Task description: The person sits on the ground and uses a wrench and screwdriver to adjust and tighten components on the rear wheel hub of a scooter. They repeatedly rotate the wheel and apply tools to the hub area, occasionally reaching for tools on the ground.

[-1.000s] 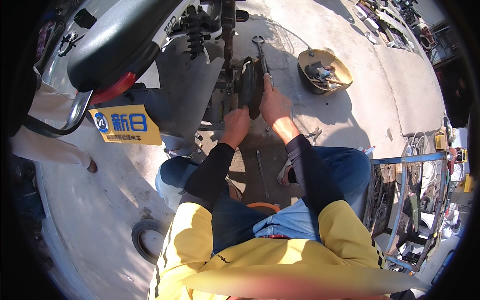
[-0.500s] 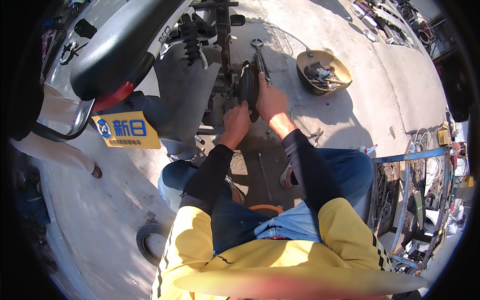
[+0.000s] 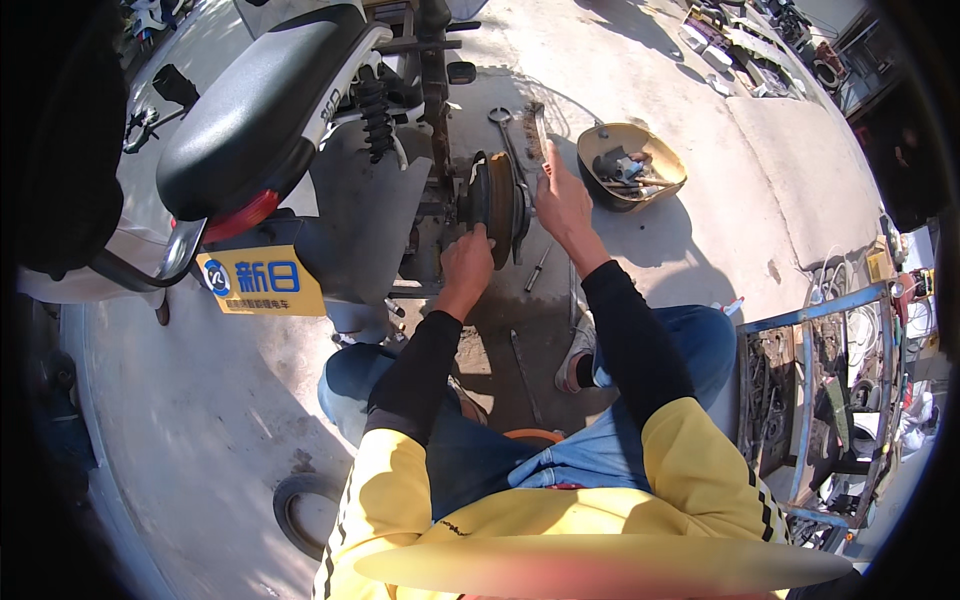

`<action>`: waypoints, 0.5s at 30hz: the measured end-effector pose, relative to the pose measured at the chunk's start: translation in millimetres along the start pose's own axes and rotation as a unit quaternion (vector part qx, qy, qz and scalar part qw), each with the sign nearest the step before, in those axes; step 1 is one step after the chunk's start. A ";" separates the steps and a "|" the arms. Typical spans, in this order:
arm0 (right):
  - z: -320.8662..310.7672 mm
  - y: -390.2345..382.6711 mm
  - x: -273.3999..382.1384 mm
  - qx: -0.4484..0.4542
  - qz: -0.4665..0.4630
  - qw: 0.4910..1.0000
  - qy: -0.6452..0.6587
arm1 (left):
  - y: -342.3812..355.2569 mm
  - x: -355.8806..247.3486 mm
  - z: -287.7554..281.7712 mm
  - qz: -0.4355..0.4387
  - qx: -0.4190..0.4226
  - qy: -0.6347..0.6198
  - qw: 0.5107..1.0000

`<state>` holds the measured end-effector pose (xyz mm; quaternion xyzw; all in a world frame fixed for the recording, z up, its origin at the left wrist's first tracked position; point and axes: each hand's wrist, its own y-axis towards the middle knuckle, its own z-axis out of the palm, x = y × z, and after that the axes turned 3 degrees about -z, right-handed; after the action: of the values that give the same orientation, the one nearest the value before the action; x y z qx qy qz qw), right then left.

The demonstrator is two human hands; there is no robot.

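Note:
A round wheel hub (image 3: 499,215) with a brownish, rusty rim band is mounted at the rear of a scooter (image 3: 262,115). My left hand (image 3: 468,268) is closed at the hub's near-left edge, its fingers against the rim. Just right of the hub, my right hand (image 3: 566,205) grips a narrow-handled brush (image 3: 542,128) with brown bristles, raised off the hub and pointing away from me. Beyond the hub lies a ring-ended wrench (image 3: 502,118), partly hidden by it. A screwdriver-like tool (image 3: 537,270) rests on the ground beside my right forearm.
A bowl-like container (image 3: 632,165) of tools and parts stands at the right. Another long tool (image 3: 525,375) lies between my feet. A tyre (image 3: 305,512) lies at lower left, a blue metal frame (image 3: 815,315) at right, and a shock absorber (image 3: 375,115) hangs above.
My right hand has moved right, away from the hub's face, and the brush now shows clearly. My left hand stays at the hub's edge. The view has shifted slightly.

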<state>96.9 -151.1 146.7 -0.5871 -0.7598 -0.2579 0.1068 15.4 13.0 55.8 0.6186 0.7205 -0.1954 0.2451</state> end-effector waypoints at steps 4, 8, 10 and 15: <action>-4.0 -22.5 2.3 0.015 -0.018 1.000 -0.001 | -4.6 -0.2 8.6 -0.008 0.002 -0.001 1.000; 31.3 -60.7 24.3 0.115 0.006 0.988 -0.099 | -9.4 -3.5 4.9 -0.007 0.006 0.001 1.000; 56.0 -112.0 9.6 0.082 -0.006 0.990 -0.118 | -12.3 0.8 5.2 -0.010 0.028 0.008 1.000; 49.0 -83.0 12.5 0.099 -0.032 0.986 -0.129 | -14.1 4.0 11.1 -0.003 0.021 0.005 1.000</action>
<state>21.6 -130.0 89.1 -0.5774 -0.8075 -0.1068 0.0565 2.3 7.5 44.3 0.6220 0.7195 -0.2083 0.2281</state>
